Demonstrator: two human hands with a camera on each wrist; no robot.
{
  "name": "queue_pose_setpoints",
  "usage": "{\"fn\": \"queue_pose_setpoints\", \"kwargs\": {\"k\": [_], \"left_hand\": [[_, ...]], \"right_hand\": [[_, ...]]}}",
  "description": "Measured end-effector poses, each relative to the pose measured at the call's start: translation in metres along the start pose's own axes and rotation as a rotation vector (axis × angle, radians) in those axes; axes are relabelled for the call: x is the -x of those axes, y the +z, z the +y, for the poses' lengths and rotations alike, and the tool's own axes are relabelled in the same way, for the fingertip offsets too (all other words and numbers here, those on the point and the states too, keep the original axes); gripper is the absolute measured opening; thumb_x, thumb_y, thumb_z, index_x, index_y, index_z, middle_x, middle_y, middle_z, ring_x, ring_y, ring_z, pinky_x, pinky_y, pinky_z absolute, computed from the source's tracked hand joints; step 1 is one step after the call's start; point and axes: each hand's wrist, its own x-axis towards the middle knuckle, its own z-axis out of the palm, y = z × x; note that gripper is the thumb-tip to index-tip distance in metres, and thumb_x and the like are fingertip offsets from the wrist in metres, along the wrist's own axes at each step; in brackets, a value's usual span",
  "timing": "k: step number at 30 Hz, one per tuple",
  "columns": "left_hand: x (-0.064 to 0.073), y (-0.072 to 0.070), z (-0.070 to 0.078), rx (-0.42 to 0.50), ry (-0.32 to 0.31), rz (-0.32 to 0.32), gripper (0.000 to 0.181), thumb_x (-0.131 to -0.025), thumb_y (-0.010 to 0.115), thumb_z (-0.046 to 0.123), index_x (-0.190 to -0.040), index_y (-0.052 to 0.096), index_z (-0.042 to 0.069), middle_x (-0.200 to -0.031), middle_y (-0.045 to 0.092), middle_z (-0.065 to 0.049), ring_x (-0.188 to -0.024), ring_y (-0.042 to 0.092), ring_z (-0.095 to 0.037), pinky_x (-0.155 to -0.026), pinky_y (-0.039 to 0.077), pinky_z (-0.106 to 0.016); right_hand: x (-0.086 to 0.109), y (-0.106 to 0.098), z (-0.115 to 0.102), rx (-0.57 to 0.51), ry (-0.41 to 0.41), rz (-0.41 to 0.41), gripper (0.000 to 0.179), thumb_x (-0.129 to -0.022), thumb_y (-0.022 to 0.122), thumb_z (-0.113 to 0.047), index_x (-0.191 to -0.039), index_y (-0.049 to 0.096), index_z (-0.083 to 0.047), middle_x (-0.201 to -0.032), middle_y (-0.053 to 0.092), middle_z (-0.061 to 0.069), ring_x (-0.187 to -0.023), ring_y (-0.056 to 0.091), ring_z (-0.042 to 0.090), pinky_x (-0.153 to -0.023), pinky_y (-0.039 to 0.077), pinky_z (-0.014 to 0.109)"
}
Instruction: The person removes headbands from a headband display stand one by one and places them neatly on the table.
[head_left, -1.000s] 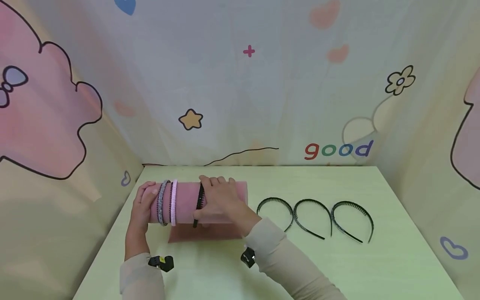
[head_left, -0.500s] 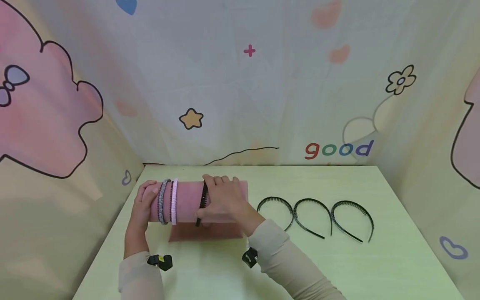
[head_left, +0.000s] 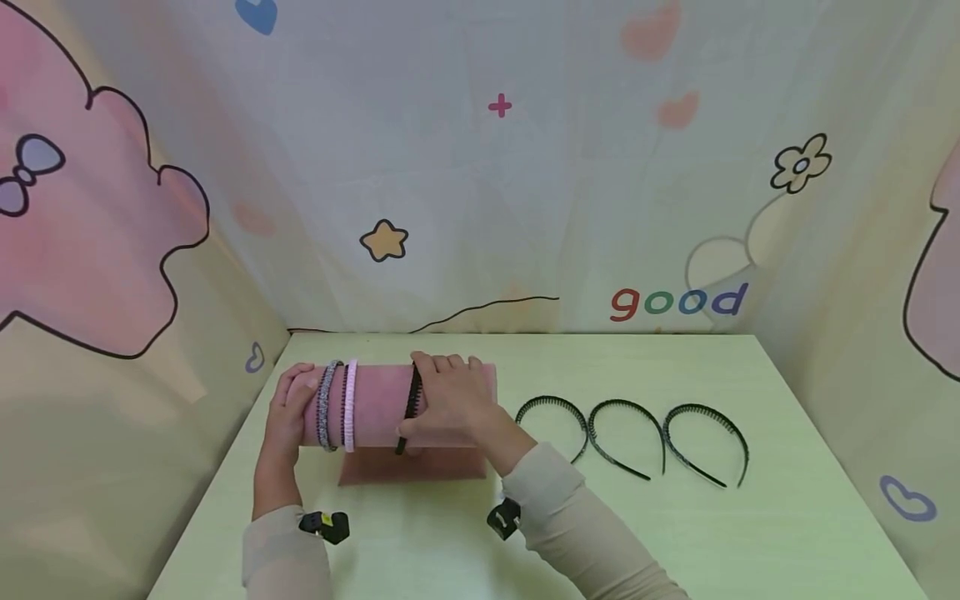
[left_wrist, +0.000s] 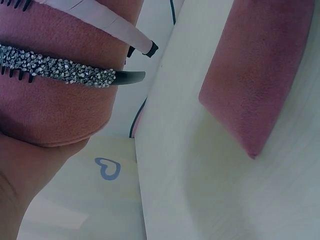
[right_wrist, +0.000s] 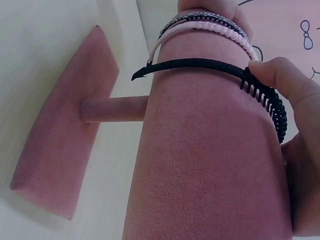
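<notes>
A pink plush headband stand (head_left: 378, 408) lies as a horizontal roll on a short post and flat base (right_wrist: 65, 125). My left hand (head_left: 287, 412) grips the roll's left end. Close to that hand, a silver glittery headband (left_wrist: 60, 67) and a pale pink headband (head_left: 349, 408) sit round the roll. My right hand (head_left: 453, 400) lies over the roll's right part and holds a black toothed headband (right_wrist: 200, 63) fitted round it, slightly slanted. In the right wrist view my thumb (right_wrist: 280, 75) presses on the black headband; the other fingers are mostly hidden behind the roll.
To the right on the pale table (head_left: 795, 517) lie a black headband (head_left: 553, 400), another black headband (head_left: 626, 402) and a third black headband (head_left: 705, 408), side by side in a row. A patterned curtain (head_left: 525, 208) stands behind the table and at both sides.
My right hand and the black headband have shifted slightly to the right along the roll. My left hand keeps its grip, and the other headbands stay put.
</notes>
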Motion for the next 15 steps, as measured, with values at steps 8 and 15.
{"fn": "queue_pose_setpoints", "kwargs": {"k": [8, 15], "left_hand": [[0.0012, -0.0011, -0.0006, 0.002, -0.009, -0.027, 0.035, -0.086, 0.05, 0.029, -0.117, 0.042, 0.015, -0.11, 0.043, 0.0, -0.09, 0.04, -0.019, -0.071, 0.033, -0.03], [-0.0009, -0.0085, 0.0065, -0.064, -0.047, -0.123, 0.039, -0.088, 0.045, 0.032, -0.124, 0.038, 0.019, -0.118, 0.037, -0.001, -0.096, 0.038, -0.02, -0.076, 0.032, -0.033]], "right_hand": [[0.0034, -0.0008, 0.0058, -0.021, -0.002, -0.019, 0.101, -0.057, 0.052, -0.072, -0.135, 0.017, -0.019, -0.128, 0.036, 0.002, -0.115, 0.031, 0.022, -0.091, 0.02, 0.046], [0.0061, -0.007, 0.0105, -0.019, 0.005, 0.001, 0.099, -0.056, 0.052, -0.073, -0.134, 0.021, -0.021, -0.127, 0.039, 0.0, -0.113, 0.033, 0.021, -0.09, 0.019, 0.048]]}}
